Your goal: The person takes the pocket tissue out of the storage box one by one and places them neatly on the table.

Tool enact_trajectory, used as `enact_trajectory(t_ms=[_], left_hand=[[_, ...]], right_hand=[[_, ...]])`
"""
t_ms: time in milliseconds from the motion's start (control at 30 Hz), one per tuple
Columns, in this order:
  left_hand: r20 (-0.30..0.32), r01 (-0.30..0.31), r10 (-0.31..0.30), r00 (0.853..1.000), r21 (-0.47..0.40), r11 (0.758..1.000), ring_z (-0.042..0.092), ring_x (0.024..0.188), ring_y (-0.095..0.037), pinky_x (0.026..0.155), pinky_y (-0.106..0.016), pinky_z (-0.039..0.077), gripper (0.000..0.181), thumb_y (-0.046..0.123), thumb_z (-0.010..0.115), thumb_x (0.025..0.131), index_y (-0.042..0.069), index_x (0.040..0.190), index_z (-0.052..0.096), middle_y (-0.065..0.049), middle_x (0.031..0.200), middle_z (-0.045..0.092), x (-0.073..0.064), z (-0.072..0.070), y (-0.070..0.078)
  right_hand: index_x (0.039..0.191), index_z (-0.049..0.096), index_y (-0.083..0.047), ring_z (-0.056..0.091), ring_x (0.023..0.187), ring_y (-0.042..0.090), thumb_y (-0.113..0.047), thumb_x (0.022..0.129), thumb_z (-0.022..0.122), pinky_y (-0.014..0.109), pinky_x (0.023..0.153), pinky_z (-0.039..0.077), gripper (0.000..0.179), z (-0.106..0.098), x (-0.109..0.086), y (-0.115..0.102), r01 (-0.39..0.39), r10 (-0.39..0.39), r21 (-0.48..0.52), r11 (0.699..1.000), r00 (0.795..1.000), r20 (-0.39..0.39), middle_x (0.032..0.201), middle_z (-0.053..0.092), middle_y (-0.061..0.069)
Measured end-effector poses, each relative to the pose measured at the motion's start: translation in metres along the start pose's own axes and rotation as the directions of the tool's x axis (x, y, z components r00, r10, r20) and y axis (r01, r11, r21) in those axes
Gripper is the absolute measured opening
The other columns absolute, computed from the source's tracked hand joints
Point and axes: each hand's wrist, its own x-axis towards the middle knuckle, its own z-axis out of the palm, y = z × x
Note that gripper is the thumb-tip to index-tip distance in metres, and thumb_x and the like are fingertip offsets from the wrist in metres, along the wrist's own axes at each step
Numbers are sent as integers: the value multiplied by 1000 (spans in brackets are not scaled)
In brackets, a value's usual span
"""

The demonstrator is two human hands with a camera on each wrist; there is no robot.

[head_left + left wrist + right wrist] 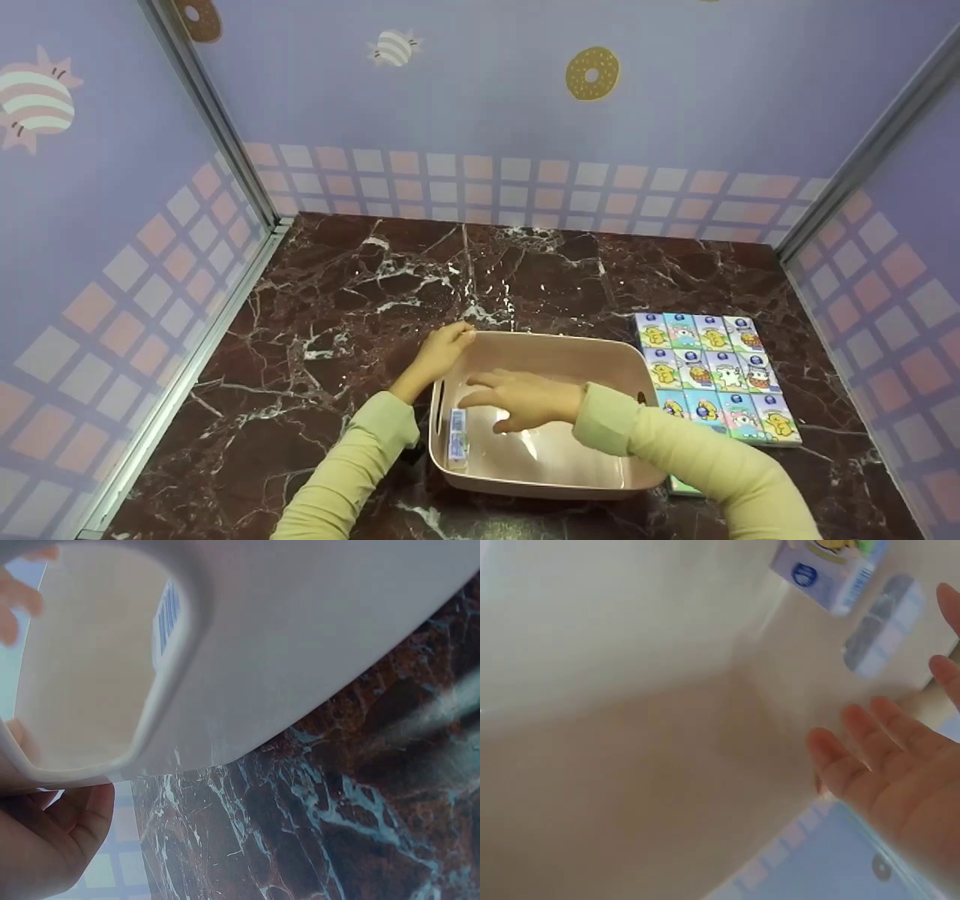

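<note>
A pinkish-beige plastic bin [555, 489] with handle slots stands on the marble-patterned surface. My left hand [442, 351] grips its rim at the far left corner; in the left wrist view that hand [45, 847] has its fingers bent at the edge below the handle slot. One small tissue pack [457, 435] with a cartoon print sits inside, against the left wall. Over the bin's inside my right hand [521, 400] is spread with nothing in it, near the pack. The right wrist view shows its fingers [847, 761] apart and the pack [832, 570] beyond them.
Right of the bin lies a block of similar tissue packs [716, 371] in rows, partly behind the right sleeve [697, 457]. A green-edged pack [684, 487] shows below that sleeve. Purple printed panels [487, 97] enclose the surface at the back and sides.
</note>
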Motion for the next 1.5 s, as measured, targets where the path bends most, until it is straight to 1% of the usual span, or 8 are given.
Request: enact_trajectory(t_ms=[467, 767, 900, 1033, 1133, 1267, 1400, 1500], left_hand=[[-2, -5, 5, 1000, 10, 1000, 57, 79, -23, 74, -38, 44, 20, 24, 48, 90, 8, 91, 61, -8, 87, 64, 1, 1, 0], [-5, -6, 7, 1000, 13, 1000, 56, 77, -22, 73, -37, 44, 21, 24, 48, 90, 8, 92, 61, -8, 86, 64, 1, 1, 0], [-1, -9, 9, 1000, 10, 1000, 51, 72, -18, 69, -34, 42, 20, 23, 48, 90, 9, 91, 61, -6, 81, 61, 1, 2, 0], [-9, -11, 11, 1000, 8, 1000, 47, 68, -15, 65, -31, 40, 18, 23, 48, 89, 10, 89, 61, -4, 77, 58, 1, 1, 0], [-19, -16, 16, 1000, 9, 1000, 47, 68, -16, 65, -31, 40, 18, 22, 48, 89, 9, 88, 61, -5, 76, 58, 1, 1, 1], [-19, -11, 11, 1000, 7, 1000, 53, 74, -18, 70, -34, 43, 20, 22, 48, 89, 8, 92, 61, -7, 83, 62, 0, 0, 1], [-12, -10, 10, 1000, 6, 1000, 58, 81, -23, 75, -38, 45, 22, 22, 48, 90, 6, 95, 61, -10, 91, 65, 0, 0, 0], [-12, -9, 9, 1000, 5, 1000, 58, 82, -23, 76, -38, 45, 22, 22, 48, 90, 5, 95, 61, -11, 92, 65, 0, 0, 0]], right_hand=[[127, 44, -33, 46, 113, 24, -26, 70, 70, 40, 88, 43, 63, 32, 30, 1, -2, 13, -120, 993, 996, 87, 127, 45, 10], [110, 58, -27, 54, 93, 19, -19, 66, 74, 30, 75, 47, 48, 51, 38, 3, -5, -2, -119, 993, 999, -52, 109, 55, 8], [96, 61, -20, 55, 90, 19, -18, 68, 71, 28, 76, 46, 30, 53, 38, 7, 8, -13, -60, 998, 996, -89, 106, 55, 7], [91, 58, -10, 54, 90, 19, -14, 69, 70, 26, 81, 44, 25, 47, 37, 13, 4, 6, 153, 988, 998, -65, 104, 55, 9], [92, 54, -5, 55, 86, 16, -6, 69, 68, 22, 77, 46, 27, 42, 35, 19, -75, 78, 447, 891, 997, 11, 98, 57, 10], [95, 51, -5, 56, 76, 12, 0, 70, 63, 30, 64, 51, 29, 36, 30, 28, -254, 203, 744, 618, 966, 161, 91, 58, 7], [100, 50, -6, 59, 74, 16, -1, 71, 60, 41, 60, 51, 30, 31, 24, 35, -345, 252, 855, 387, 932, 261, 91, 59, 6], [102, 50, -4, 61, 74, 18, -2, 73, 57, 37, 57, 52, 30, 25, 20, 40, -358, 248, 895, 266, 923, 296, 91, 59, 7]])
